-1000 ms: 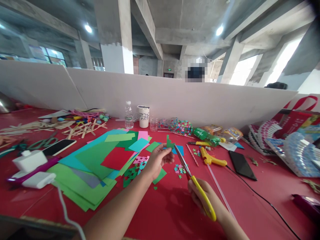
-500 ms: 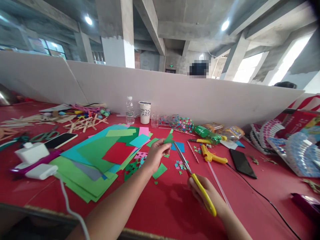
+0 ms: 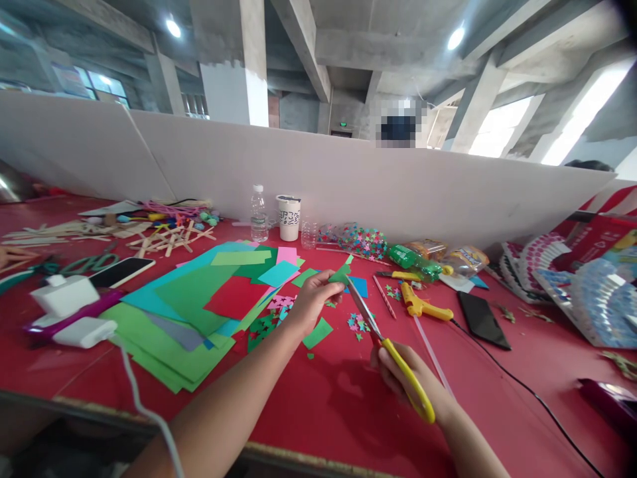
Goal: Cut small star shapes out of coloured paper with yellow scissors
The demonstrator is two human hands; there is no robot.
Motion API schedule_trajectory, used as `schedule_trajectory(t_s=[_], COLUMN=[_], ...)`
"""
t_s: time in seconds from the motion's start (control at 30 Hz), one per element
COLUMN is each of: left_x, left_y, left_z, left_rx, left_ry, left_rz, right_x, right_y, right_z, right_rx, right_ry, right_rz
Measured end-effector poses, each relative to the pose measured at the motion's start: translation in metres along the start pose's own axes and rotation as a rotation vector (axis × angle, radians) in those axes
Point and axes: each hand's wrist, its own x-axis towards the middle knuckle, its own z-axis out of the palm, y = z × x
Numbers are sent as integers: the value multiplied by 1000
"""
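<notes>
My left hand [image 3: 318, 298] pinches a small piece of green paper [image 3: 340, 275] between thumb and fingers, above the middle of the red table [image 3: 318, 405]. Yellow-handled scissors [image 3: 405, 378] are gripped in my right hand [image 3: 413, 375], their blades pointing up and left. The blade tips meet the right edge of the green paper; whether they cut into it I cannot tell. Beneath my left hand lie a green paper rectangle [image 3: 318, 333] and a tiny green scrap [image 3: 310, 356]. Small star cutouts [image 3: 359, 324] are scattered between the hands.
Coloured paper sheets [image 3: 189, 299] spread to the left, near white chargers [image 3: 67, 299] with a cable. On the right are a yellow glue gun [image 3: 423, 305], its black cord and a black phone [image 3: 482, 320]. A bottle [image 3: 259, 216] and cup [image 3: 288, 219] stand before the white partition [image 3: 223, 159].
The view has shifted slightly. Both hands keep their holds, and the green paper is turned a little against the scissor tips.
</notes>
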Motion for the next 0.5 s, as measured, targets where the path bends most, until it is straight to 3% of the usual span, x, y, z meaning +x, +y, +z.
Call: schedule_trajectory(t_s=[0.5], left_x=[0], left_y=[-4], left_z=[0], left_rx=[-41], left_ry=[-11], left_rz=[-87], right_x=[5], right_y=[12], right_z=[2], right_rx=[19], right_ry=[29], right_rz=[-2])
